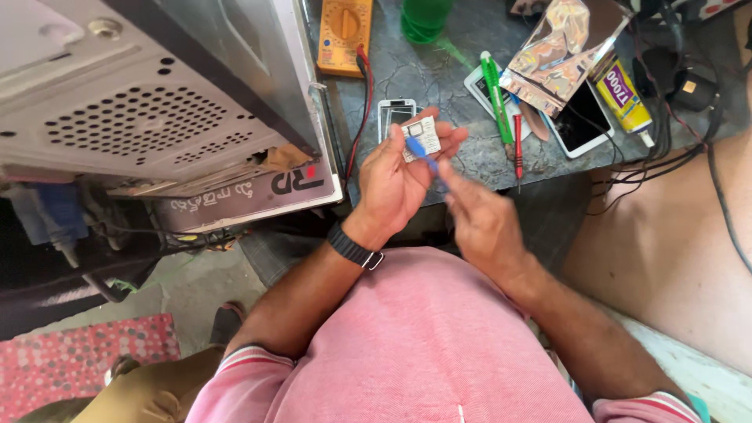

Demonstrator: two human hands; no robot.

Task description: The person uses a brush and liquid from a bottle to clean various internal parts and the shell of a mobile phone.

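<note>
silver foil pouch [560, 51] beside yellow tube [621, 94], above dark phone screen [581, 121].

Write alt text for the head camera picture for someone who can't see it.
A person's left hand holds a small white part while the right hand works on it with a blue tool. Beyond, a worktable holds a yellow meter, phones and screwdrivers.

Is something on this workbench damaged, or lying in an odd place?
Yes. The white smartphone lies half buried under a crumpled silver foil bag. The grey computer case shows a torn hole in its perforated panel. The left hand holds a small white part.
</note>
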